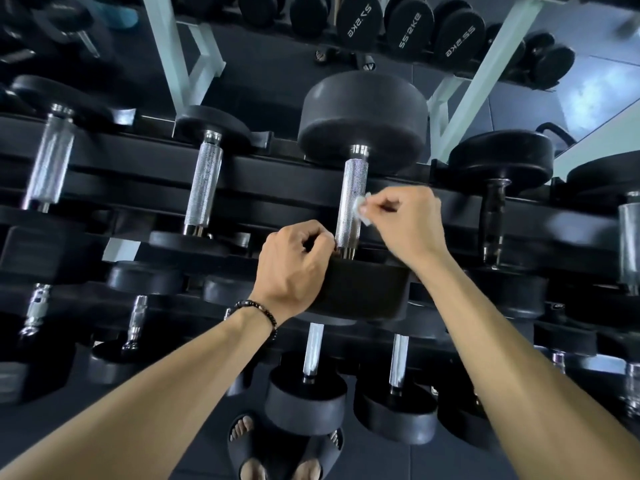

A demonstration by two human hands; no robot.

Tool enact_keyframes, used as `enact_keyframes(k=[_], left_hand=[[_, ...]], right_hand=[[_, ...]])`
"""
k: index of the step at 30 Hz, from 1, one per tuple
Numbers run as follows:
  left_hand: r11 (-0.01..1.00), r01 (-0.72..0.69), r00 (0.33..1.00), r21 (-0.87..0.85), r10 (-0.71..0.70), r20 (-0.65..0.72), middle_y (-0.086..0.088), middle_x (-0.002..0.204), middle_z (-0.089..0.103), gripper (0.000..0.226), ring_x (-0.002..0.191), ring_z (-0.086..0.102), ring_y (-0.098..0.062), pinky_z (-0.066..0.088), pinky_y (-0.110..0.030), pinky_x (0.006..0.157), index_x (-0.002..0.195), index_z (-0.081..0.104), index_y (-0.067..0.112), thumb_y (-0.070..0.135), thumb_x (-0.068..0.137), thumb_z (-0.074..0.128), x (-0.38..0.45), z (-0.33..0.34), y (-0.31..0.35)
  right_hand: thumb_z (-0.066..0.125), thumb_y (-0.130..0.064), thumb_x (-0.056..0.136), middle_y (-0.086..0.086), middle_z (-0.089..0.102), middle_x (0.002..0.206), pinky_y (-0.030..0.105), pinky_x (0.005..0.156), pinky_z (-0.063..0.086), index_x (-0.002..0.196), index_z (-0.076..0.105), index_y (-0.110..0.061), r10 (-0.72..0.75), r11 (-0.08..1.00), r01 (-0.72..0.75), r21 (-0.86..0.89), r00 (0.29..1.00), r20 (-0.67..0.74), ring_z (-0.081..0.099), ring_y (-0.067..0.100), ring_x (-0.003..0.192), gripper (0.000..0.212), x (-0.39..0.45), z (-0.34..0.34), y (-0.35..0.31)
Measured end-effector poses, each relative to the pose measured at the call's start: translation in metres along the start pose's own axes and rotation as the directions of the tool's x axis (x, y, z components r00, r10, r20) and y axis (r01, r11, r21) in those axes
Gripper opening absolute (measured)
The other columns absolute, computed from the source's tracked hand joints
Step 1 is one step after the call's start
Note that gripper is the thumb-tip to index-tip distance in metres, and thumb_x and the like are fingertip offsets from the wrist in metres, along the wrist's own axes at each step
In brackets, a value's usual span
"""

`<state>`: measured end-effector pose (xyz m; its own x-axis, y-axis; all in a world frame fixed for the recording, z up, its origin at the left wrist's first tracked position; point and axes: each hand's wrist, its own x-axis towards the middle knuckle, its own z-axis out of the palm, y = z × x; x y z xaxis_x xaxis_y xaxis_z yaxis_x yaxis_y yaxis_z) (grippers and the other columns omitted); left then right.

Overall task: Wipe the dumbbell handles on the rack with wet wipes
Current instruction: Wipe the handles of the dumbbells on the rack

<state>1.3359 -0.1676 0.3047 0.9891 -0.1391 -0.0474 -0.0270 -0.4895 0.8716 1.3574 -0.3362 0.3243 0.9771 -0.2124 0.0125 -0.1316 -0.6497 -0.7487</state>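
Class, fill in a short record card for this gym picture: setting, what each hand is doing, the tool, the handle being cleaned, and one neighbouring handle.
setting: dumbbell rack with several tiers
right hand: pinches a small white wet wipe against the handle
left hand: fingers curled at the near head of the same dumbbell, by the handle's lower end
handle being wiped: knurled silver handle, centre of the rack
neighbouring handle: silver handle to its left, untouched by either hand

Two hands were up at the rack: the left hand [294, 268] and the right hand [408, 223]. One small white wipe [360, 207] showed between them. Along the middle shelf five dumbbell handles were countable, four knurled silver [351, 202] and one black [494, 216], and one beaded bracelet [259, 311].
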Motion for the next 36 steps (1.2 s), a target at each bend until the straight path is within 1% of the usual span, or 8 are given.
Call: enact_keyframes(k=[5, 11, 18, 24, 26, 30, 34, 36], left_hand=[[1.0, 0.022, 1.0, 0.003, -0.022, 0.003, 0.003, 0.068, 0.068, 0.03, 0.069, 0.063, -0.017, 0.051, -0.043, 0.065, 0.067, 0.067, 0.02, 0.029, 0.082, 0.044, 0.001, 0.0, 0.0], [1.0, 0.006, 1.0, 0.004, -0.006, 0.0, 0.001, 0.067, 0.068, 0.029, 0.067, 0.063, -0.02, 0.05, -0.043, 0.065, 0.066, 0.067, 0.018, 0.029, 0.082, 0.044, 0.001, 0.0, -0.002], [1.0, 0.02, 1.0, -0.012, -0.02, 0.001, 0.001, 0.069, 0.068, 0.031, 0.069, 0.063, -0.019, 0.051, -0.044, 0.066, 0.067, 0.067, 0.017, 0.03, 0.081, 0.043, 0.001, 0.0, -0.001], [1.0, 0.008, 1.0, -0.02, -0.008, -0.007, 0.002, 0.068, 0.069, 0.029, 0.069, 0.064, -0.018, 0.051, -0.042, 0.065, 0.066, 0.067, 0.017, 0.028, 0.082, 0.045, 0.002, 0.001, -0.005], [1.0, 0.006, 1.0, -0.021, -0.007, -0.01, 0.001, 0.068, 0.069, 0.029, 0.068, 0.063, -0.019, 0.051, -0.042, 0.064, 0.065, 0.067, 0.018, 0.028, 0.082, 0.045, 0.002, 0.001, -0.005], [1.0, 0.005, 1.0, -0.025, -0.005, -0.006, 0.0, 0.067, 0.068, 0.029, 0.067, 0.062, -0.019, 0.049, -0.04, 0.063, 0.066, 0.068, 0.016, 0.025, 0.083, 0.046, 0.001, 0.0, -0.003], [1.0, 0.013, 1.0, -0.027, -0.013, -0.012, 0.001, 0.069, 0.069, 0.029, 0.07, 0.063, -0.017, 0.05, -0.041, 0.065, 0.067, 0.068, 0.016, 0.025, 0.084, 0.047, 0.0, 0.0, -0.002], [0.999, 0.019, 1.0, -0.028, -0.019, -0.014, 0.0, 0.068, 0.069, 0.029, 0.07, 0.064, -0.018, 0.05, -0.042, 0.064, 0.067, 0.068, 0.015, 0.026, 0.083, 0.047, 0.0, 0.0, -0.002]], right_hand=[[0.073, -0.022, 0.087, -0.012, 0.067, 0.063, 0.016, 0.065, 0.047, 0.073, 0.075, -0.012, 0.011, 0.998, 0.003, 0.069, 0.979, -0.205, 0.065, 0.009, 0.067, 0.018, 0.04, 0.009, -0.007], [0.076, -0.018, 0.084, -0.005, 0.073, 0.069, 0.03, 0.075, 0.059, 0.065, 0.075, -0.017, -0.001, 0.997, 0.018, -0.077, 0.976, 0.219, 0.071, 0.005, 0.074, 0.019, -0.006, -0.012, 0.007], [0.078, -0.018, 0.085, -0.008, 0.069, 0.062, 0.027, 0.072, 0.06, 0.071, 0.074, -0.01, -0.005, 0.991, 0.02, 0.132, 0.994, -0.11, 0.066, -0.003, 0.06, 0.017, 0.033, 0.002, 0.002], [0.082, -0.019, 0.079, -0.008, 0.068, 0.059, 0.011, 0.054, 0.043, 0.065, 0.074, -0.019, 0.039, 0.986, 0.031, -0.165, 0.916, 0.4, 0.056, -0.008, 0.05, 0.016, -0.001, -0.015, 0.009], [0.082, -0.018, 0.078, -0.011, 0.067, 0.056, 0.011, 0.057, 0.046, 0.064, 0.073, -0.019, 0.007, 0.992, 0.038, -0.117, 0.934, 0.357, 0.058, -0.007, 0.052, 0.016, 0.006, -0.016, 0.008], [0.082, -0.019, 0.079, -0.003, 0.071, 0.064, 0.037, 0.073, 0.062, 0.066, 0.073, -0.012, 0.006, 0.996, -0.021, 0.089, 0.986, 0.168, 0.072, 0.01, 0.07, 0.018, 0.01, -0.008, 0.013], [0.082, -0.021, 0.08, -0.01, 0.065, 0.059, 0.009, 0.059, 0.042, 0.064, 0.071, -0.023, 0.041, 0.994, 0.006, -0.107, 0.902, 0.429, 0.055, -0.009, 0.054, 0.019, -0.001, -0.011, 0.017], [0.082, -0.016, 0.08, -0.011, 0.065, 0.058, 0.007, 0.058, 0.041, 0.063, 0.071, -0.025, 0.044, 0.99, 0.025, -0.138, 0.881, 0.47, 0.056, -0.008, 0.054, 0.022, 0.002, -0.015, 0.015]])
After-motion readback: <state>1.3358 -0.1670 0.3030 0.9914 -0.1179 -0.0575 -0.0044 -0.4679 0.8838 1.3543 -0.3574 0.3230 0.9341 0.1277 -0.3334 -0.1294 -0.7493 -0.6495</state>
